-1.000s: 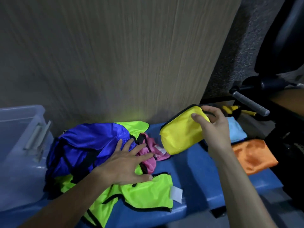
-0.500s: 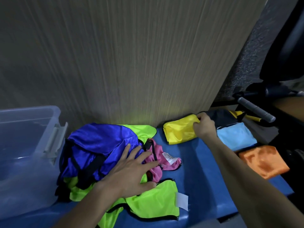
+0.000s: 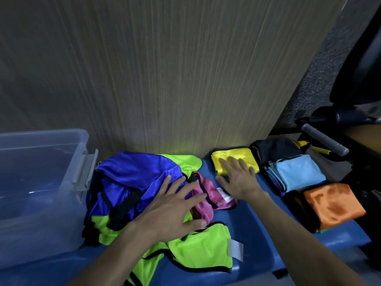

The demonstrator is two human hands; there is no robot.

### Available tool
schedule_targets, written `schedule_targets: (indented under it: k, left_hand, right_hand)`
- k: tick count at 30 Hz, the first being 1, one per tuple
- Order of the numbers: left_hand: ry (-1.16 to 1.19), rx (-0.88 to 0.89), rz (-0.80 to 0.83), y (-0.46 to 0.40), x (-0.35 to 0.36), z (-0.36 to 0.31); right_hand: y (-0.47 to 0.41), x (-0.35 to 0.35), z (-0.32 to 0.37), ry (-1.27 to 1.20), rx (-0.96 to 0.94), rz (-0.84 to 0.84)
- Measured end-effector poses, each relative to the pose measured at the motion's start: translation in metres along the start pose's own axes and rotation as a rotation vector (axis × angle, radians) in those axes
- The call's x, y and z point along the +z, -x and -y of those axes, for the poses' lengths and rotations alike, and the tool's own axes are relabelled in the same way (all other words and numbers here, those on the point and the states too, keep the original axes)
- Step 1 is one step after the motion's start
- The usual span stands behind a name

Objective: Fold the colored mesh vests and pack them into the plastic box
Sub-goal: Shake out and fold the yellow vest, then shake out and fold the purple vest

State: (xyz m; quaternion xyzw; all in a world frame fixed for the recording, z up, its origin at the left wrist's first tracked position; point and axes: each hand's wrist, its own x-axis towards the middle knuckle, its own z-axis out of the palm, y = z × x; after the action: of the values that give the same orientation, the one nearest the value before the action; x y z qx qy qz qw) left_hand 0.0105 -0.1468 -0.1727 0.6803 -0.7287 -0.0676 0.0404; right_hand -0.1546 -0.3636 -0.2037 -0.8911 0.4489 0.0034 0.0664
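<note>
A loose pile of vests lies on the blue bench: a blue vest, a neon green vest and a pink vest. My left hand rests flat on this pile with fingers spread. A folded yellow vest lies against the wooden wall. My right hand is open, its fingertips over the yellow vest's near edge. Folded black, light blue and orange vests lie to the right. The clear plastic box stands at the left.
A wooden panel rises right behind the bench. At the right stand dark equipment with a grey handle and a yellow tool. The box has a grey latch beside the pile.
My right hand set the folded yellow vest down by the wall, released it and drew back slightly with fingers spread. My left hand stayed on the pile.
</note>
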Motion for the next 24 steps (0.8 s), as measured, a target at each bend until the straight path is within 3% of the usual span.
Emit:
schedule_targets:
  k: [3, 5, 7, 9, 11, 13, 15, 18, 24]
  left_hand:
    - [0.027, 0.014, -0.123, 0.009, -0.008, 0.004]
    - [-0.021, -0.003, -0.319, 0.014, -0.014, 0.010]
    - [-0.128, -0.133, -0.488, 0.021, -0.021, 0.023]
    - [-0.186, -0.314, -0.441, 0.031, -0.033, 0.032]
    - [-0.175, -0.468, -0.277, 0.042, -0.038, 0.039]
    - [-0.220, -0.491, -0.189, 0.049, -0.037, 0.042]
    - [-0.177, -0.417, -0.255, 0.053, -0.036, 0.042]
    - [0.248, -0.262, -0.559, 0.061, -0.042, 0.038]
    - [1.148, -0.179, -0.698, 0.075, -0.075, 0.003]
  right_hand:
    - [-0.004, -0.003, -0.006, -0.018, 0.001, -0.015]
    - [0.001, -0.006, 0.003, -0.074, -0.025, -0.091]
    - [0.016, -0.013, 0.023, -0.193, -0.142, -0.219]
    - [0.041, -0.020, 0.048, -0.358, -0.268, -0.222]
    - [0.067, -0.021, 0.072, -0.450, -0.354, -0.119]
    - [0.086, -0.014, 0.087, -0.434, -0.395, -0.069]
    - [0.096, -0.006, 0.095, -0.449, -0.404, -0.092]
    - [0.107, -0.009, 0.107, -0.571, -0.377, -0.130]
    - [0.124, -0.030, 0.134, -1.172, -0.263, -0.193]
